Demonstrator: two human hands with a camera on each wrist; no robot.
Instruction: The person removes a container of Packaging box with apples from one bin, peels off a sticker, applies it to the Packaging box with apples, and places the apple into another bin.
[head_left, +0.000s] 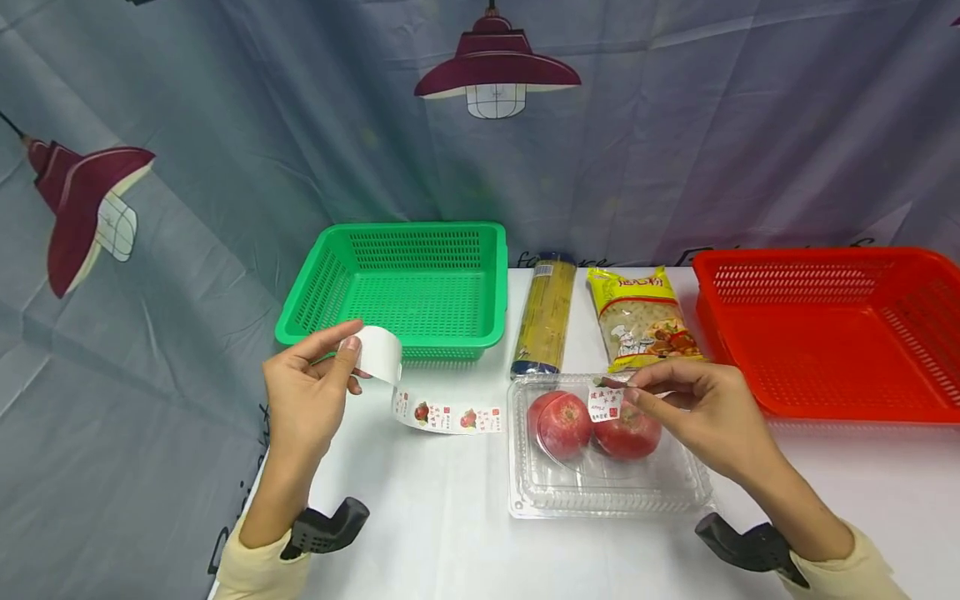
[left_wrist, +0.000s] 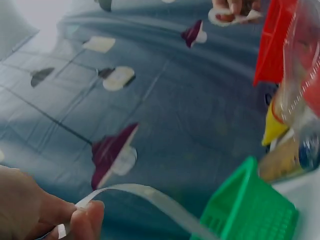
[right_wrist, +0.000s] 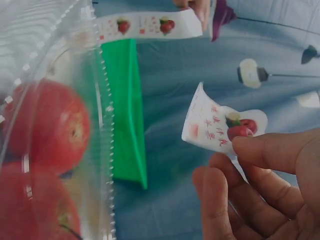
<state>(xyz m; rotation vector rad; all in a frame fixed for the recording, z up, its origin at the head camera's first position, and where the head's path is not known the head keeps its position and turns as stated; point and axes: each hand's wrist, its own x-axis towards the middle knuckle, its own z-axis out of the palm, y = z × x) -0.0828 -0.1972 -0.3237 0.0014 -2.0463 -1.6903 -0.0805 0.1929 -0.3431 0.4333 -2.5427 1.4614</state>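
The loose apple sticker (head_left: 604,403) hangs above the clear plastic clamshell box (head_left: 540,493), apart from it, and in the head view overlaps the right-hand one of the two red apples (head_left: 566,425) inside. The right hand (head_left: 697,410) has its grip clamped on the sticker, thumb and forefinger pinching one edge beside the printed fruit while the rest sticks out free. The left hand (head_left: 307,390) grips the white label roll (head_left: 381,354) between thumb and fingers; from it a printed label strip (head_left: 450,417) runs down and across, over the table (head_left: 420,517).

The sticker should weigh next to nothing and have little stiffness: its free corner already curls in the right wrist view, so it likely folds or creases easily. Its back is probably tacky and apt to cling to skin or to itself. An extreme edge or corner is the best hold, with little fingertip on the back. The roll looks light and fairly firm, best held across its rim; the strip seems springy and likely to tear if tugged hard.
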